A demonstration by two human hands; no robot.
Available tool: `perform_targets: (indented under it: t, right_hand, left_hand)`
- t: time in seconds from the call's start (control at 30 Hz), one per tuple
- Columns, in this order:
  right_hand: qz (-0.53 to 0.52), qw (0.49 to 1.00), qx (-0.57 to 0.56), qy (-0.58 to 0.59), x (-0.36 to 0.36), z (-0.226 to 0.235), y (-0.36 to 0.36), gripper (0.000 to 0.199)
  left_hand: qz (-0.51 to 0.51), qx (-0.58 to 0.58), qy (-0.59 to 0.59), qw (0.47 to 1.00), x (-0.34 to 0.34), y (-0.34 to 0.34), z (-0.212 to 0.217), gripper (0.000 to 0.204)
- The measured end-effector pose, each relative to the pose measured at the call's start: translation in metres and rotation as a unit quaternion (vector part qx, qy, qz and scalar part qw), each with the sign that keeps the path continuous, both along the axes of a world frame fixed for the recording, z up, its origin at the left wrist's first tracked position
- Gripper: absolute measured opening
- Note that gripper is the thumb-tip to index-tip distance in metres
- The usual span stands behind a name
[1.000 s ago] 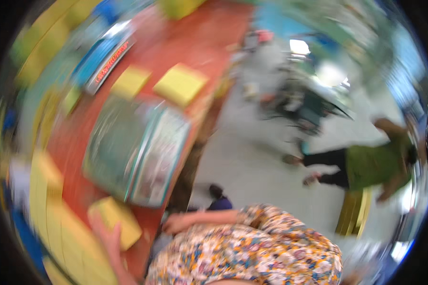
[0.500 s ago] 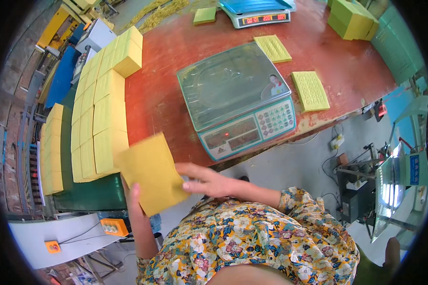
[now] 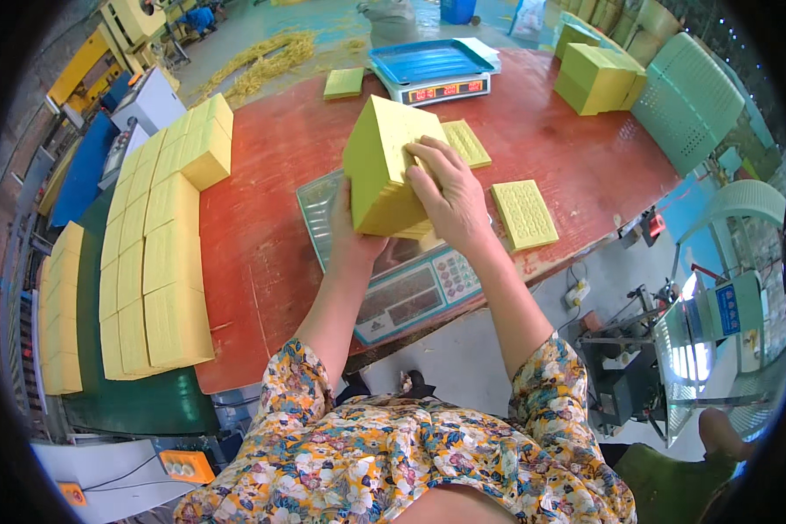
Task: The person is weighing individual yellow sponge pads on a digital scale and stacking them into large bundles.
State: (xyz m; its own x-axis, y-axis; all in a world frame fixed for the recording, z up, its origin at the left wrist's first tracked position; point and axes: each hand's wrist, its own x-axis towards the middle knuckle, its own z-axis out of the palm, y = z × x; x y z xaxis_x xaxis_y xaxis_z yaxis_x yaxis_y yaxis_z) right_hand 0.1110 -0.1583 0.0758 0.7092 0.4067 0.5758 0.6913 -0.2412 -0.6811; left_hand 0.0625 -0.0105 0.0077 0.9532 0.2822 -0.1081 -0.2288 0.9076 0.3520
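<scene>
Red paint, a bit scuffed, covers the counter (image 3: 253, 218) in the middle of the frame, with grey floor (image 3: 472, 358) below it. Near the center, the left hand (image 3: 356, 231) holds a thick yellow stack (image 3: 371, 166) low on its left side. The right hand (image 3: 454, 196) grips its right side with bent fingers, so both hands hold it. The stack is tilted over a flat scale (image 3: 410, 301); whether they touch is hard to tell. Thin yellow slabs (image 3: 524, 214) lie right of center. Big yellow blocks (image 3: 175, 310) stand in rows at the left.
</scene>
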Motion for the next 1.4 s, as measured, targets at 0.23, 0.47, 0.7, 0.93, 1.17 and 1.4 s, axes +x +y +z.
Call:
perform_targets:
  t: [0.23, 0.47, 0.7, 0.93, 1.17, 1.4]
  right_hand:
    - [-0.037, 0.986, -0.106, -0.121, -0.018, -0.005, 0.032, 0.03]
    - [-0.151, 0.95, -0.214, -0.172, -0.083, 0.028, 0.08, 0.036]
    - [0.305, 0.921, -0.113, 0.216, -0.167, -0.066, 0.218, 0.033]
    - [0.211, 0.898, -0.19, 0.336, -0.159, -0.105, 0.215, 0.032]
    - [0.271, 0.864, -0.082, 0.415, -0.179, -0.098, 0.231, 0.029]
    - [0.184, 0.977, -0.036, 0.099, -0.141, -0.034, 0.191, 0.033]
  left_hand:
    - [-0.076, -0.043, 0.113, 0.99, -0.055, 0.038, -0.027, 0.041]
    - [-0.054, 0.37, 0.179, 0.91, -0.117, 0.254, 0.0, 0.049]
    - [0.133, 0.706, 0.409, 0.563, -0.022, 0.492, -0.006, 0.077]
    - [0.134, 0.867, 0.436, 0.201, 0.068, 0.542, -0.029, 0.092]
    - [0.054, 0.936, 0.174, 0.302, 0.024, 0.459, -0.04, 0.085]
    - [-0.079, 0.921, -0.176, 0.339, -0.124, 0.275, -0.016, 0.087]
